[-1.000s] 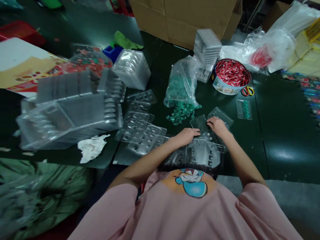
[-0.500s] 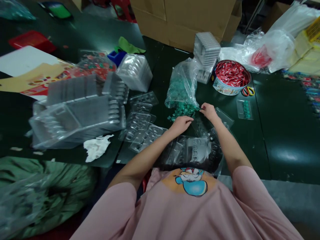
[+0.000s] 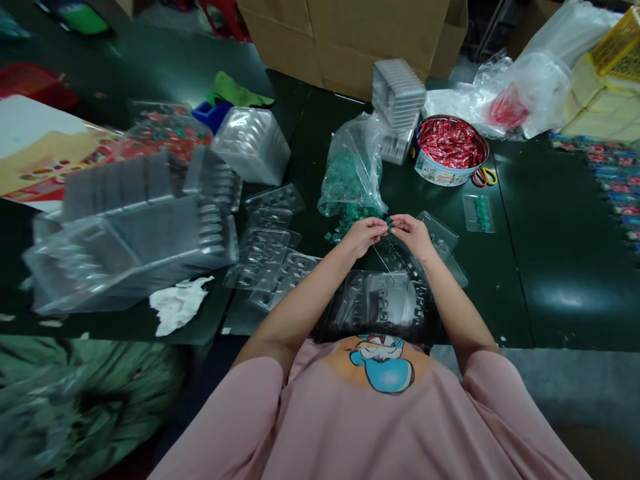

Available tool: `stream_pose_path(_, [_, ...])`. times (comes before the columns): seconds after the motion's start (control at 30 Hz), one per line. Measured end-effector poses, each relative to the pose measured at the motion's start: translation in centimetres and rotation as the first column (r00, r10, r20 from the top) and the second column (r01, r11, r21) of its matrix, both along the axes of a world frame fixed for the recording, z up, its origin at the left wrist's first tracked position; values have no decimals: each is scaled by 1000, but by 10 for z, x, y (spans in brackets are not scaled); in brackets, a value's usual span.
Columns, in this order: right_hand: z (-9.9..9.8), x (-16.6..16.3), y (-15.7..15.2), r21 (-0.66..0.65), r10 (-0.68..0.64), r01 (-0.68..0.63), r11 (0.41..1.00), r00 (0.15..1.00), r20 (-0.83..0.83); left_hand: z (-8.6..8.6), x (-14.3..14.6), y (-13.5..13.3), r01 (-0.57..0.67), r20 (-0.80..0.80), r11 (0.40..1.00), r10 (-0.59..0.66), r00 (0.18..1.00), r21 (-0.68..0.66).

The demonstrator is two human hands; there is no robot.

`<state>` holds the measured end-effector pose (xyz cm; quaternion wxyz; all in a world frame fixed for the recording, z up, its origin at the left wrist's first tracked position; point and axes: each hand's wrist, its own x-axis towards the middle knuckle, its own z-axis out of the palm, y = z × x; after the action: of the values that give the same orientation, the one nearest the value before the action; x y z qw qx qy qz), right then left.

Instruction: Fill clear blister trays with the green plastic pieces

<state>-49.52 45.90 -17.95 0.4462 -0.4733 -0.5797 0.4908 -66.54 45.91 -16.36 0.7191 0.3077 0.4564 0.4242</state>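
Between my two hands is a small green plastic piece (image 3: 389,223). The fingertips of my left hand (image 3: 367,235) pinch it from one side, and those of my right hand (image 3: 411,233) from the other. Just beyond my fingers, loose green pieces (image 3: 353,219) spill from the mouth of a clear plastic bag (image 3: 353,167) full of them. Clear blister trays (image 3: 385,300) lie below my hands, close to my body. A tray with a row of green pieces (image 3: 483,213) lies to the right.
A round tin (image 3: 445,175) of red wrapped pieces stands at the back right, scissors (image 3: 485,177) beside it. Large stacks of clear trays (image 3: 145,247) fill the left, near a crumpled white tissue (image 3: 180,303). A cardboard box (image 3: 340,47) stands behind.
My right hand has moved left from the pile's edge and my left hand slightly up, so they now meet at one green piece. The view has shifted slightly.
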Motion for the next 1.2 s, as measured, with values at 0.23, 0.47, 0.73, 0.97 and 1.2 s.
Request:
stream_pose_path(0.23, [3,-9,-10,-245,-58,-15,969,956,-288,1,-4,-3,27,-5,999,-27,1000,37])
stream_pose_path(0.47, [23,-10,-11,-367,-33,-102,925,939,-343,6,0,-3,5,44,999,-7,999,52])
stream_pose_path(0.73, [26,-8,-12,-438,-104,-90,894,911,-399,3,13,-4,-69,155,998,68,986,3])
stream_pose_path(0.97, [19,-14,-18,-350,-108,-37,936,916,-386,4,-1,-4,45,223,998,-32,974,-53])
stream_pose_path(1.2, [24,-12,-20,-252,-37,-45,967,949,-312,7,-9,-10,149,110,988,-145,983,-28])
